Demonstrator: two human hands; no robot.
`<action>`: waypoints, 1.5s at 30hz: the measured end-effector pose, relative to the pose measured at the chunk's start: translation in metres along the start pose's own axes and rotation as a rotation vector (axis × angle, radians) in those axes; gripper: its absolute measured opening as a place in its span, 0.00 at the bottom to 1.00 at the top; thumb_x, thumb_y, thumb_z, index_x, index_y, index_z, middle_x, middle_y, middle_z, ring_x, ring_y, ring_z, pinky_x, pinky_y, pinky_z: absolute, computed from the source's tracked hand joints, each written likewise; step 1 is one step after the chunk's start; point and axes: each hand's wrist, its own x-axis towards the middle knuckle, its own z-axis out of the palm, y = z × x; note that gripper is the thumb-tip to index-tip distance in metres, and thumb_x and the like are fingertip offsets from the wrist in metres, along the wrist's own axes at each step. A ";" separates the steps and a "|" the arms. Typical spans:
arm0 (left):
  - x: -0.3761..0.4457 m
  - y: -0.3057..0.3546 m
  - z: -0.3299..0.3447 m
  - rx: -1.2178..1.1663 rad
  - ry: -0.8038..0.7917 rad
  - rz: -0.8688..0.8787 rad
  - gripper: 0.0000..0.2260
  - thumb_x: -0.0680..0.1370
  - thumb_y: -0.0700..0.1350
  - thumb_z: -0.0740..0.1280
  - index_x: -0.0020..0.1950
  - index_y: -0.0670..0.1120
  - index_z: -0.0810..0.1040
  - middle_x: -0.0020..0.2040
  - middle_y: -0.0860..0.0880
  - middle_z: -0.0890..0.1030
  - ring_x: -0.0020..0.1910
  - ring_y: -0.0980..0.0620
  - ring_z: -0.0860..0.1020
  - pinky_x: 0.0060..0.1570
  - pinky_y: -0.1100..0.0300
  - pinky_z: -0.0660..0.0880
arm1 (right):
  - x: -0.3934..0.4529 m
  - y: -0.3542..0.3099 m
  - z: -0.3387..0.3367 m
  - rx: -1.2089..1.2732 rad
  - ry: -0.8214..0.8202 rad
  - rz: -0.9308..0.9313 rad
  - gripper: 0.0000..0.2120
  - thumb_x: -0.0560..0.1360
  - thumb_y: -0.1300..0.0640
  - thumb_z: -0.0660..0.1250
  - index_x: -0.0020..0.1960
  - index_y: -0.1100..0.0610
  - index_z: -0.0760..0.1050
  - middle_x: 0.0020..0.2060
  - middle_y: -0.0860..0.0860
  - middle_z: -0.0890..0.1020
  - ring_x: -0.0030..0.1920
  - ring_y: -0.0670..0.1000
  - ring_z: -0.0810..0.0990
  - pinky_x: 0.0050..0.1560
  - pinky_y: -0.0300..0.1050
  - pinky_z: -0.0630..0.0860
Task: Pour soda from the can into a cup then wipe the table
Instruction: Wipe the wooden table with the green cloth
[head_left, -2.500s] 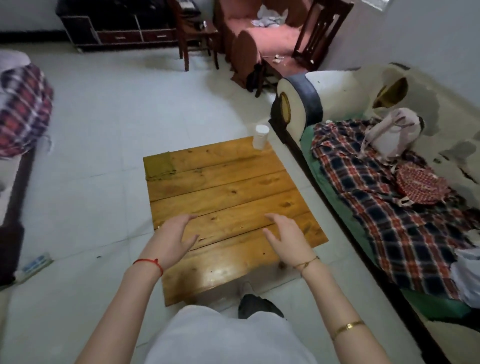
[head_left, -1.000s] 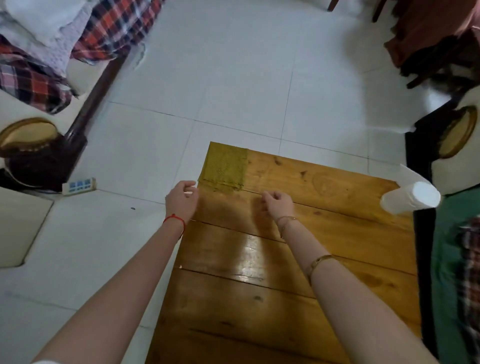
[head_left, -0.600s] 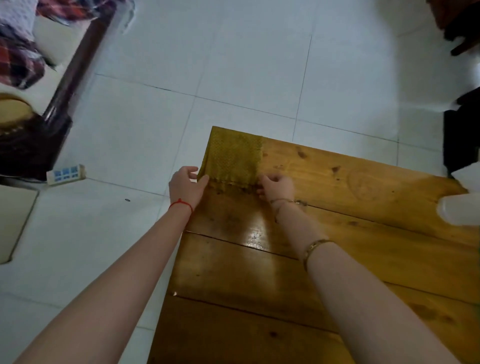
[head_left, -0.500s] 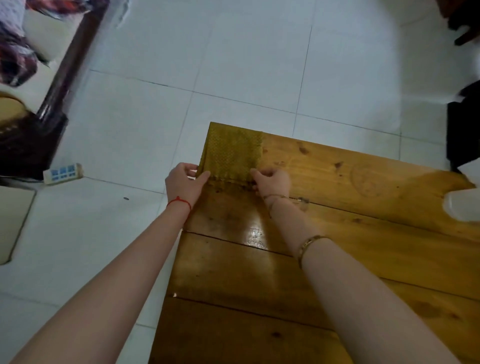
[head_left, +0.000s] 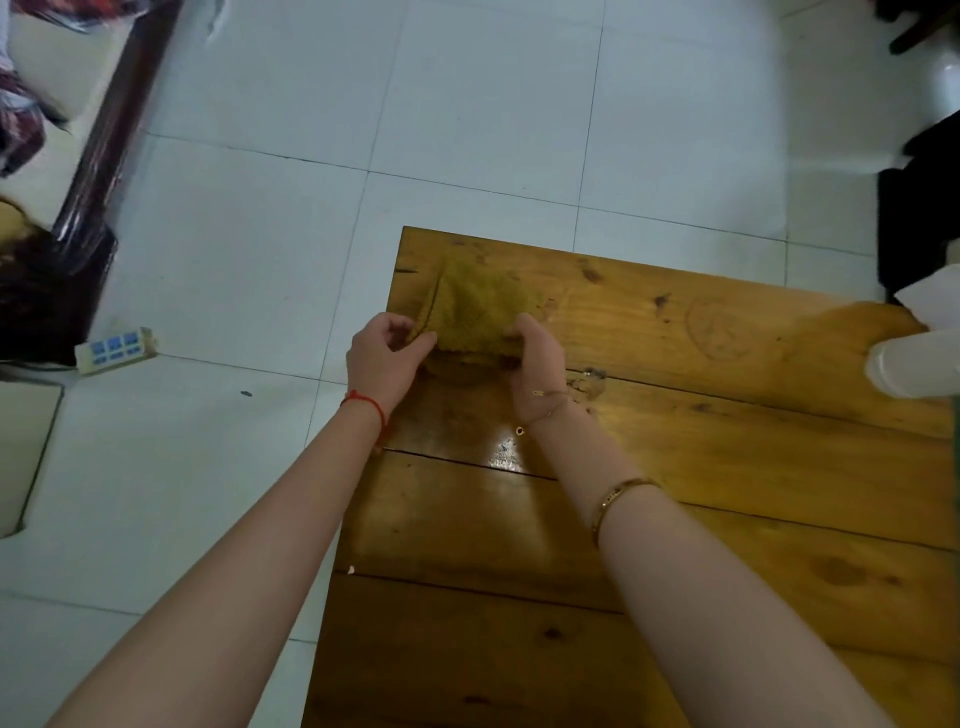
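Two hands work at one olive-green cloth (head_left: 480, 312) near the far left corner of the wooden table (head_left: 727, 467). The left hand (head_left: 383, 358) pinches its near left edge; the right hand (head_left: 537, 358) curls its fingers round the near right edge, lifting that side. One white cup (head_left: 914, 364) stands at the table's right edge, well apart. One power strip (head_left: 115, 349) lies on the tiled floor (head_left: 467, 130).

A single head-worn wide-angle view looks steeply down and forward from close above the wooden counter (head_left: 675, 467), taking in its far left corner and the tiled floor (head_left: 467, 114) beyond.
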 end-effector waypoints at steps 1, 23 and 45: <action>-0.008 -0.001 0.003 -0.068 -0.049 -0.020 0.11 0.75 0.47 0.72 0.55 0.45 0.77 0.52 0.49 0.79 0.53 0.51 0.78 0.55 0.57 0.76 | -0.007 0.002 -0.005 0.158 -0.010 0.060 0.03 0.66 0.60 0.63 0.40 0.56 0.71 0.41 0.52 0.73 0.44 0.53 0.71 0.41 0.47 0.67; -0.241 -0.063 0.081 0.324 -0.164 0.428 0.16 0.79 0.43 0.65 0.68 0.48 0.73 0.65 0.50 0.75 0.66 0.53 0.71 0.67 0.61 0.66 | -0.139 0.070 -0.247 0.633 0.053 0.207 0.13 0.81 0.60 0.57 0.64 0.59 0.74 0.40 0.54 0.86 0.35 0.52 0.86 0.26 0.39 0.78; -0.386 -0.149 0.135 0.755 -0.121 0.412 0.27 0.82 0.45 0.56 0.80 0.48 0.52 0.81 0.48 0.53 0.80 0.48 0.50 0.77 0.41 0.48 | -0.189 0.161 -0.400 -0.658 0.422 -0.236 0.13 0.80 0.62 0.56 0.61 0.58 0.74 0.52 0.56 0.80 0.54 0.57 0.76 0.50 0.41 0.66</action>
